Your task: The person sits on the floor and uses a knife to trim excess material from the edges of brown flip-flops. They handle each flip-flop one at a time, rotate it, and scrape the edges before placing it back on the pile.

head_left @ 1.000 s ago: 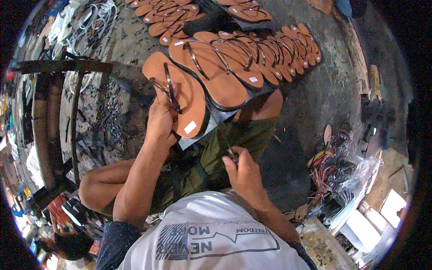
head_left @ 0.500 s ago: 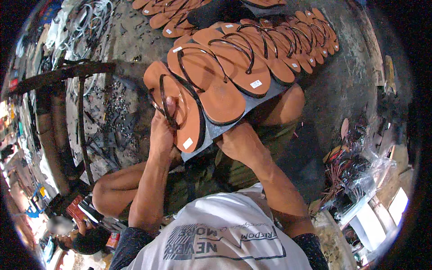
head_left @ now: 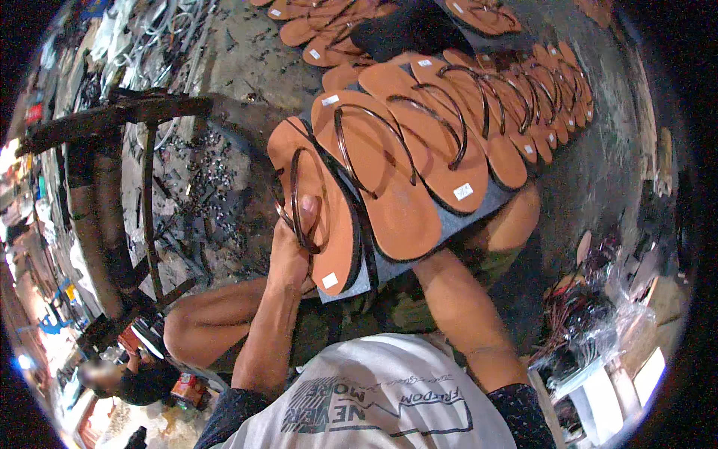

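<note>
A long row of brown flip-flops [head_left: 404, 221] with dark glossy straps and small white stickers lies across a grey sheet [head_left: 458, 223] over my lap. My left hand [head_left: 288, 251] is closed on the nearest flip-flop [head_left: 338, 243] at the row's left end. The thumb shows on its footbed, inside the strap, while the other fingers are hidden beneath. My right hand [head_left: 428, 268] reaches under the near edge of the row beside the second flip-flop. Its fingers are out of sight; only the wrist and forearm show.
More brown flip-flops [head_left: 329, 34] lie on the floor ahead, around a black object [head_left: 411, 30]. At left stands a dark wooden frame [head_left: 112, 123] above scattered black scraps. Clear plastic wrap [head_left: 606, 307] and dark strips are heaped at right. Another person [head_left: 134, 382] is at lower left.
The row, the sheet and my hands appear lower and farther right in the view. My right hand is more covered by the row. The left keeps its hold on the flip-flop.
</note>
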The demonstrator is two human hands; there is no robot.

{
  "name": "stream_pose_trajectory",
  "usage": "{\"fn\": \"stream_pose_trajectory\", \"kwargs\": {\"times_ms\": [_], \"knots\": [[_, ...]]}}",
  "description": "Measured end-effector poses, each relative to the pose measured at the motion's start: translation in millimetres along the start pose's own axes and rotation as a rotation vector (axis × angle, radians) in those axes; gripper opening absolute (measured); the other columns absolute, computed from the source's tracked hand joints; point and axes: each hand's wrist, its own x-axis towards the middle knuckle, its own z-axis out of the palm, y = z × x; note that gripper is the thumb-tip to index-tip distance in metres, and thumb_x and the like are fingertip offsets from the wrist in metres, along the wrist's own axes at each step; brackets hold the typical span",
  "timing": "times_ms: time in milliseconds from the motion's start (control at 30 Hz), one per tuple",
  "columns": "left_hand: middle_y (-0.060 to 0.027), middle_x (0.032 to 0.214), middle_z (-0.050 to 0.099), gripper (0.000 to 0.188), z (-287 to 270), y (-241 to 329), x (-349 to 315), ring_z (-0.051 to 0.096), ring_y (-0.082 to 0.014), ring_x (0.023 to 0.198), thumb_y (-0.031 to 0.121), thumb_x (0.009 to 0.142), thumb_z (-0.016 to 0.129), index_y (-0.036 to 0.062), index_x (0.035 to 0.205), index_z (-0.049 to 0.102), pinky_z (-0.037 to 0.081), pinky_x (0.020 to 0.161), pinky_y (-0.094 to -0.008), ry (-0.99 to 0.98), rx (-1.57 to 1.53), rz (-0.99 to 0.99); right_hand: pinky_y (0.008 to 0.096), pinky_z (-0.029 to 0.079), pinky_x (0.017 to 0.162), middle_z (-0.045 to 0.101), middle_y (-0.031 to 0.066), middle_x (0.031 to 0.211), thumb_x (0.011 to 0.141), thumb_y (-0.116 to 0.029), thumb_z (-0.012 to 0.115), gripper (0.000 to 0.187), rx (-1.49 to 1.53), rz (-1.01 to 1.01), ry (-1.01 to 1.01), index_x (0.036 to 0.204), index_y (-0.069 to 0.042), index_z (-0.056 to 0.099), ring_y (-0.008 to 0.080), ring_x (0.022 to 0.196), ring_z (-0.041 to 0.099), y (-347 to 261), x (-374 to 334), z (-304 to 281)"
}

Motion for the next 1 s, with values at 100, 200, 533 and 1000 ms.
{"fn": "stream_pose_trajectory", "kwargs": {"times_ms": [100, 200, 533, 1000], "knots": [[-0.0019, 0.101, 0.064, 0.037, -5, -3, -16, 0.066, -0.0132, 0.088, 0.038, 0.098, 0.063, 0.0076, 0.118, 0.058, 0.056, 0.074, -0.0311, -0.019, 0.006, -0.005, 0.0359, 0.052, 0.071, 0.067, 0.0091, 0.084, 0.097, -0.039, 0.057, 0.037, 0.236, 0.121, 0.007, 0.1, -0.004, 0.066, 0.0221, 0.071, 0.062, -20, 9, -18], [-0.005, 0.1, 0.065, 0.047, -48, -25, -51, 0.062, -0.0156, 0.086, 0.046, 0.096, 0.062, 0.0075, 0.122, 0.058, 0.052, 0.074, -0.0326, -0.038, 0.199, 0.188, 0.0332, 0.051, 0.073, 0.067, 0.0073, 0.085, 0.099, -0.04, 0.056, 0.039, 0.696, 0.261, -0.003, 0.103, -0.003, 0.065, 0.0187, 0.072, 0.061, -39, 81, -3], [-0.0045, 0.114, 0.066, 0.043, -124, 39, -114, 0.064, -0.013, 0.099, 0.04, 0.1, 0.056, 0.0043, 0.124, 0.06, 0.052, 0.084, -0.0284, 0.127, -0.115, 0.449, 0.0298, 0.053, 0.069, 0.067, 0.0027, 0.084, 0.089, -0.032, 0.076, 0.039, 0.903, -0.019, -0.29, 0.11, -0.003, 0.062, 0.0104, 0.073, 0.062, -195, 30, -13], [-0.0026, 0.103, 0.067, 0.049, -152, -4, -162, 0.06, -0.0099, 0.093, 0.046, 0.096, 0.065, 0.0028, 0.117, 0.061, 0.051, 0.083, -0.0279, 0.191, -0.035, 0.407, 0.0404, 0.055, 0.07, 0.066, 0.0141, 0.099, 0.08, -0.01, 0.074, 0.037, 0.086, -0.557, -0.082, 0.114, -0.006, 0.061, 0.0342, 0.084, 0.066, -165, -18, 23]]}}
